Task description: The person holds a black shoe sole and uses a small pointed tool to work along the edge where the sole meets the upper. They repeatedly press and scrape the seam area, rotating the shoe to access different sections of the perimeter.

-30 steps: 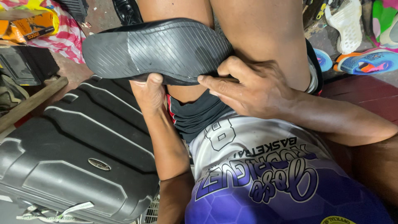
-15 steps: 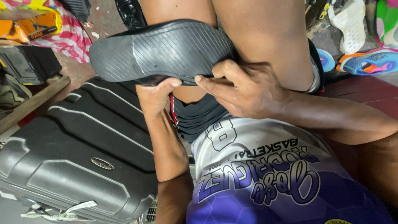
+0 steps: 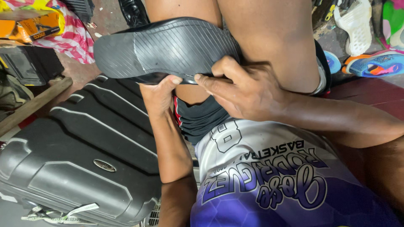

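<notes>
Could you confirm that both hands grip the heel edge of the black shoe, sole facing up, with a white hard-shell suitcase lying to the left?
Not quite: the head view shows the suitcase is black, not white. The rest holds: left hand and right hand grip the black shoe, sole up.

**Two bare hands meeting at the fingertips**

The left hand point(image 3: 159, 96) is reaching up from below, forearm upright, thumb pressing forward. The right hand point(image 3: 244, 90) is coming in from the right, forearm level, fingers curled, thumb pointing toward the left thumb.
</notes>
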